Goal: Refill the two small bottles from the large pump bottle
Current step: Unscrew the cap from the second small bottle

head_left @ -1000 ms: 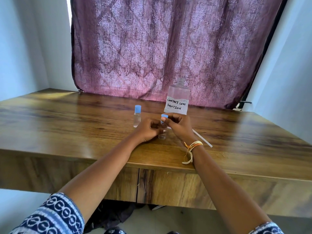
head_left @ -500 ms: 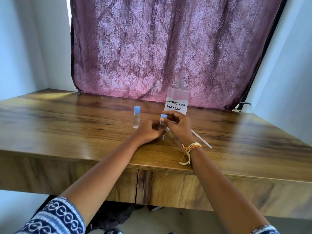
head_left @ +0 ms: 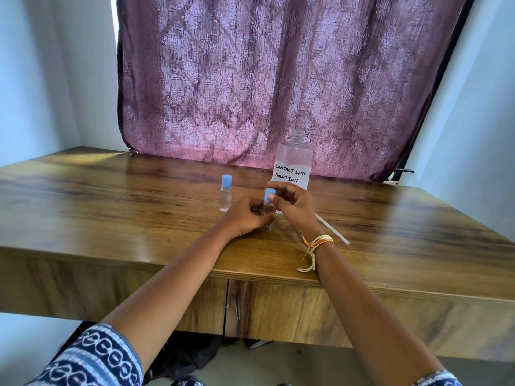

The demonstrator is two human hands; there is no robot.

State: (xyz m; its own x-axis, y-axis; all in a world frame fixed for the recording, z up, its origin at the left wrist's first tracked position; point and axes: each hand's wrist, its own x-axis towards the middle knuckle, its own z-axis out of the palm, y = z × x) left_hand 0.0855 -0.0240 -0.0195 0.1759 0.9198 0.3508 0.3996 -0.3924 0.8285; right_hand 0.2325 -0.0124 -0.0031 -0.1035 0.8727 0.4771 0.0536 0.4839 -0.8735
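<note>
Left hand is wrapped round the body of the near small bottle, pinning it upright on the table. Right hand pinches its blue cap from above. Looks like a cap twist, but I can't tell whether it's going on or coming off, and fingers hide the liquid level.

Risks:
- squeezing the thin body while the cap is loose would push liquid out the neck
- a tilt during the twist would spill it

Second small bottle stands capped just to the left, apart from both hands.

Large bottle, labelled contact lens solution, stands uncapped right behind the right hand; a knock on withdrawal could tip it. White tube lies loose near the right wrist and could roll.
</note>
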